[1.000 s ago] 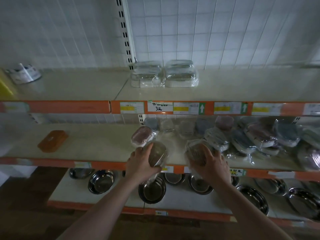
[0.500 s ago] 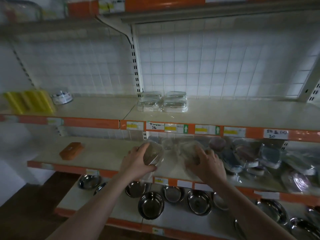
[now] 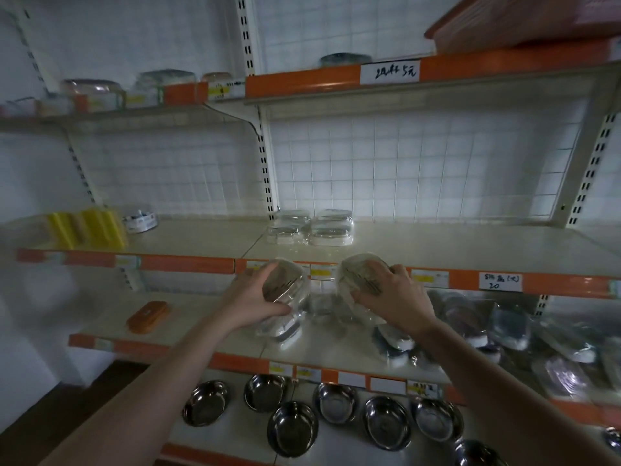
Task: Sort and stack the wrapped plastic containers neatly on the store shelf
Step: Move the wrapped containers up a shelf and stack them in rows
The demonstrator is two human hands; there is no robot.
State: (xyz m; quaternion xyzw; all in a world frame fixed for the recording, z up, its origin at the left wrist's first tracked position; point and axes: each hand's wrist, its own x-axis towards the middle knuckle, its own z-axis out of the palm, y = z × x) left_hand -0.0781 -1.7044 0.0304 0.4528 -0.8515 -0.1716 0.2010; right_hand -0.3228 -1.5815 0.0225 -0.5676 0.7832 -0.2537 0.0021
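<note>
1. The person stands at the shelving with a wrapped container in each hand, both raised level with the orange front edge of the middle shelf (image 3: 437,243). I judge this to be the carrying step, from the loose pile (image 3: 537,331) on the lower shelf up toward the tidy stack (image 3: 311,227) by the back wall.
2. The left hand (image 3: 255,302) has its fingers curled around the left container (image 3: 285,285), thumb underneath.
3. The right hand (image 3: 393,297) grips the right container (image 3: 361,277) from above, fingers spread over its lid.
4. Next, both packs likely need lifting over the shelf edge and setting squarely beside or on top of the existing stack, which sits well behind the hands.
</note>
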